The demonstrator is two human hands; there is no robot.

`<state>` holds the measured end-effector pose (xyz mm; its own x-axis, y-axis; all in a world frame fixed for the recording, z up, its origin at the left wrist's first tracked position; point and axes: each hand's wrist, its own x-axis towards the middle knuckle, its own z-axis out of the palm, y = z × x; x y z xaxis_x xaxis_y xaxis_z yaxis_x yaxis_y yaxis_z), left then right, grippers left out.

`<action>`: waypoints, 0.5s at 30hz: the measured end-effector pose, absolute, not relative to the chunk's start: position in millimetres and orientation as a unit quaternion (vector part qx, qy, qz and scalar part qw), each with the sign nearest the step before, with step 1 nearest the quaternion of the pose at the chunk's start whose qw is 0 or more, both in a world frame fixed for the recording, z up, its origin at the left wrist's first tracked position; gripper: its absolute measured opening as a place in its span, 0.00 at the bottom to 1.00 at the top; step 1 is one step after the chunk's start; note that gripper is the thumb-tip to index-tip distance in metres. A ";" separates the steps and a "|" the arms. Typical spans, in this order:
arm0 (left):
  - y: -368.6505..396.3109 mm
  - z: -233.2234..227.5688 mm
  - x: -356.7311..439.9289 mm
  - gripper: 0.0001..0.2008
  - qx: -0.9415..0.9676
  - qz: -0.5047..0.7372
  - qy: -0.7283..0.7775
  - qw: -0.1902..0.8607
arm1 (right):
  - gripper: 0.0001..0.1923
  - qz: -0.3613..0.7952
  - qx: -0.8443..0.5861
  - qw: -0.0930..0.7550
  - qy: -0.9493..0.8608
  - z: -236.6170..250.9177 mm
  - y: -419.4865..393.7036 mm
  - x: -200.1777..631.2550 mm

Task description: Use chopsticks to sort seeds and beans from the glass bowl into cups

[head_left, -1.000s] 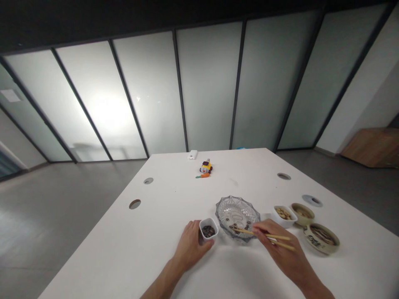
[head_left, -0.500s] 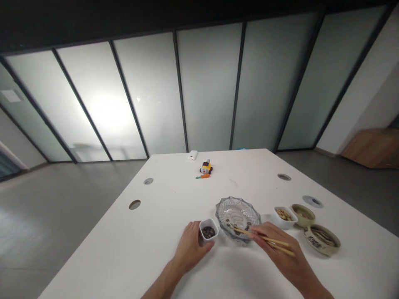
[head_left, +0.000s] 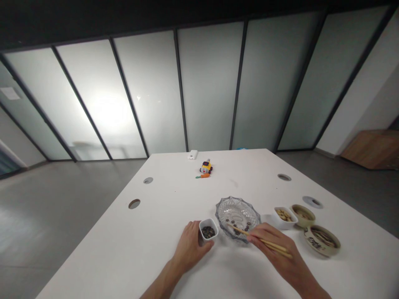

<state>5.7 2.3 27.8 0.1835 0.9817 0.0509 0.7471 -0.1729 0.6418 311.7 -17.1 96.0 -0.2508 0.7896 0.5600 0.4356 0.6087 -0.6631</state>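
My left hand (head_left: 192,246) is curled around a small white cup (head_left: 201,226) that stands on the table. Dark seeds or beans (head_left: 208,232) cover the bottom of the cup. Right of it sits a scalloped clear glass bowl (head_left: 222,205) with several dark seeds lying in its near part. Over the bowl's near right rim, my right hand (head_left: 276,243) grips a pair of wooden chopsticks (head_left: 243,231). Their tips are down inside the bowl by the seeds. Whether a seed is pinched between the tips is too small to tell.
On the right stand a white dish of pale nuts (head_left: 284,215) and two greenish ceramic bowls, a farther one (head_left: 302,216) and a nearer one (head_left: 322,241). A toy truck (head_left: 206,167), an orange-handled screwdriver (head_left: 203,176) and a white device (head_left: 193,155) lie toward the table's (head_left: 168,207) far edge.
The chopsticks have shifted slightly to the left in the bowl and their tips have come closer together. My left hand and the white cup stay in place.
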 end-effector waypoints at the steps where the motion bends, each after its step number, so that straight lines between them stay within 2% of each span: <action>1: 2.4 27.4 5.9 0.15 0.729 0.237 0.593 0.247 | 0.19 0.187 -0.398 0.466 -0.768 95.4 -17.2 312.0; 10: 3.1 23.0 5.5 0.13 0.733 0.246 0.588 0.237 | 0.18 0.080 -0.406 0.519 -0.748 93.8 -12.0 315.1; 15: 3.2 23.3 5.9 0.12 0.733 0.247 0.588 0.236 | 0.20 0.083 -0.405 0.518 -0.749 94.2 -10.9 313.9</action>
<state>5.9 3.2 23.3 0.1860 0.9789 0.0847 0.7453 -0.1967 0.6370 313.9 -10.9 94.2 -0.1357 0.6928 0.7083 0.5201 0.6583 -0.5442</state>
